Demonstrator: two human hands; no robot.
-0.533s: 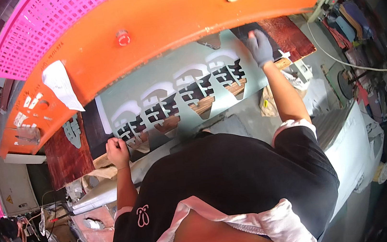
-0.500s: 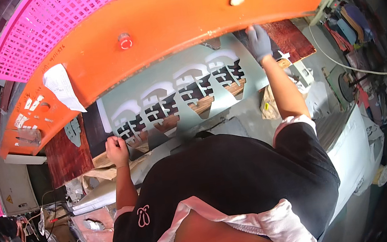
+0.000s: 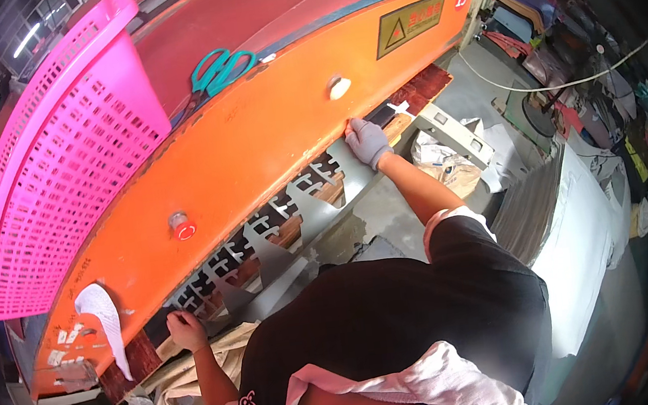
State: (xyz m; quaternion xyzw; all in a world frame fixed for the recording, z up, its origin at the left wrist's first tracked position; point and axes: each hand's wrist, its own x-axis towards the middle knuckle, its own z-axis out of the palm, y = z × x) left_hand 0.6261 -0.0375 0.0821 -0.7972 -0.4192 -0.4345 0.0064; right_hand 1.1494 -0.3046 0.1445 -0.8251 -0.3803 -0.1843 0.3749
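Note:
A grey sheet (image 3: 271,262) with rows of jagged cut-outs lies partly under the orange machine beam (image 3: 259,137). Dark and wood-brown surface shows through its holes. At the sheet's left end, the fingers of my bare left hand (image 3: 186,330) are closed on the edge. My right hand (image 3: 368,142), in a grey glove, grips the right end with curled fingers, close against the beam's lower edge. The beam hides the sheet's far side.
On the beam are a red push button (image 3: 184,229), a pale knob (image 3: 339,86) and a hanging paper (image 3: 101,319). A pink basket (image 3: 71,185) and teal-handled scissors (image 3: 219,71) rest on top. Stacked grey sheets (image 3: 532,197) stand at my right.
My view has shifted and tilted, so the beam covers more of the sheet and the scissors show. The right hand is lower against the beam. Both hands remain at the sheet's ends.

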